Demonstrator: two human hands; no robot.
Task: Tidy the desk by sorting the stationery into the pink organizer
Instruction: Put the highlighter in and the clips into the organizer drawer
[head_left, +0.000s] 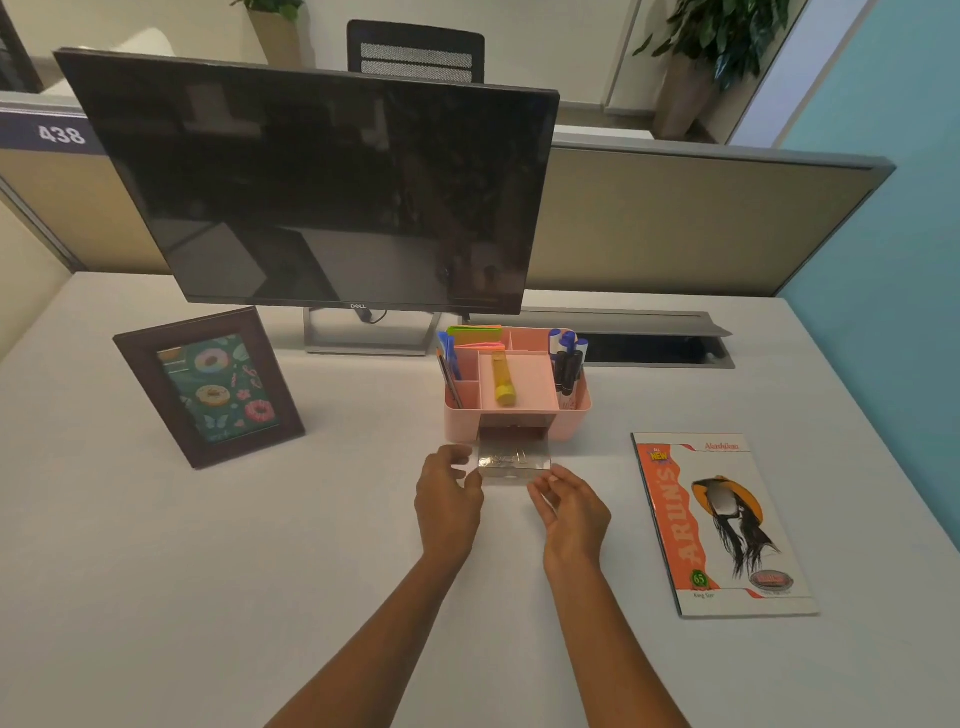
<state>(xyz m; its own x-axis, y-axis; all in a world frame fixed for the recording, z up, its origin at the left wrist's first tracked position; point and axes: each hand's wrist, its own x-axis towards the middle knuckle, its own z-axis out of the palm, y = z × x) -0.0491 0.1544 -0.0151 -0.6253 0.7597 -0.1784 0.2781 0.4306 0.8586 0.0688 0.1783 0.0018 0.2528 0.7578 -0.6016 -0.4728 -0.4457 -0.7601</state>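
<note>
Both forearms reach up from the bottom edge across the white desk (182, 571). At their ends the left hand (449, 499) and the right hand (569, 512) pinch the two front corners of a clear plastic drawer (514, 462), fingers closed on its sides. That drawer sits pulled out from the slot at the foot of the pink organizer (517, 387), with small metal bits inside that are too blurred to name.

Right of the hands, well apart from them, a notebook (722, 525) with an orange and white cover lies flat. To the left a dark picture frame (208, 387) stands tilted back, showing a doughnut print.

Up in the organizer, a yellow glue stick (504, 379) lies in the middle tray, blue pens (449, 358) stand in the left compartment, markers (569, 364) with blue and black caps stand in the right one, and coloured sticky notes (475, 335) fill the back left.

Behind the organizer a black monitor (332, 197) stands on its stand, screen dark, with a cable hatch (649, 343) open in the desk to its right. Beyond runs a beige partition (675, 218), then an office chair (415, 52) and potted plants (722, 47).
</note>
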